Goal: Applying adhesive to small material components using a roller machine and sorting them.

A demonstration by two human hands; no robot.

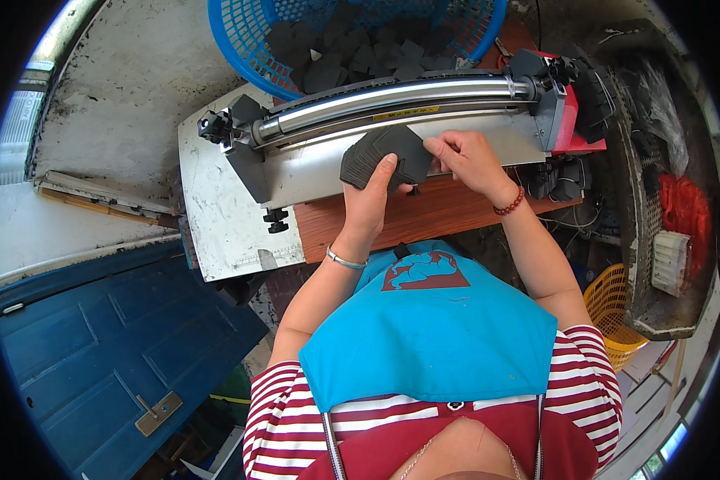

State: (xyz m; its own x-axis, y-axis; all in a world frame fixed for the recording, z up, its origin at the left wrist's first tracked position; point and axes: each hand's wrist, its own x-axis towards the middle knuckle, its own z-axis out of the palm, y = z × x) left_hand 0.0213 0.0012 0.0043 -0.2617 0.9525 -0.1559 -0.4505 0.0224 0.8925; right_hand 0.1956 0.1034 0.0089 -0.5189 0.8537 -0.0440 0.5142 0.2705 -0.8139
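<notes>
Clearly, we have one stack of dark grey sheets [406, 147] between our two hands, held up in front of the machine [496, 132] and its single long metal roller [400, 99]. Our left hand [363, 210] clamps the stack from below: the thumb presses on top near its lower edge, while the fingers are mostly hidden beneath. Our right hand [466, 162] pinches at the right corner, thumb and forefinger pressed together there; we cannot tell whether they have one sheet or several. The sheets lie slightly fanned, their edges showing in steps at the left, too many and too close for us to count.

We count two baskets: one blue basket [218, 36] beyond the machine, with many loose grey pieces [360, 58] inside, and one yellow basket [606, 298] at the right. We wear one silver bangle [346, 259] on the left wrist, one red beaded bracelet [510, 202] on the right, and one blue apron [432, 344].
</notes>
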